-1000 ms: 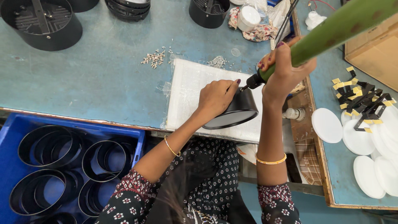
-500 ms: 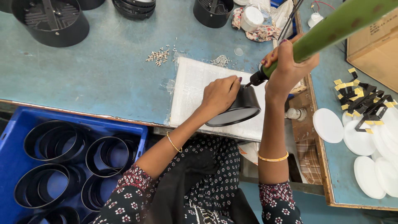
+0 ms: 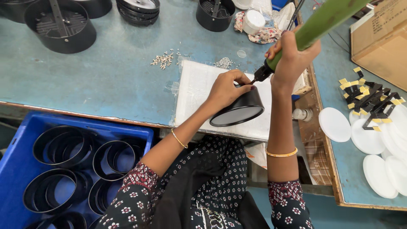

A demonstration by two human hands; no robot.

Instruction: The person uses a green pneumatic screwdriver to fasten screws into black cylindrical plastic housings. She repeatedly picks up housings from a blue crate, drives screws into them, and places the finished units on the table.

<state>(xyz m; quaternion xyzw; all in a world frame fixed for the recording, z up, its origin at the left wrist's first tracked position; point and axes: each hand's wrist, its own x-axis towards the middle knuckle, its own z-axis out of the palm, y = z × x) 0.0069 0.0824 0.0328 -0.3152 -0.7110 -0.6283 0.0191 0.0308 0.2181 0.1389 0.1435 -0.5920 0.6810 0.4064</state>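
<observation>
The workbench (image 3: 106, 80) has a worn blue-green top with a chipped front edge. Directly on it lie a white foam pad (image 3: 199, 91), two scatters of small screws (image 3: 163, 59), black round housings (image 3: 59, 27) along the far edge, a crumpled patterned cloth (image 3: 263, 36), white round discs (image 3: 335, 124) and black-and-yellow clips (image 3: 369, 99) at the right, and a cardboard box (image 3: 381, 38).

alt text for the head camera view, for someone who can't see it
A person's left hand steadies a tilted black round housing on a white pad while the right hand grips a green power screwdriver, its tip at the housing. A blue crate of black rings sits lower left; white discs lie right.
</observation>
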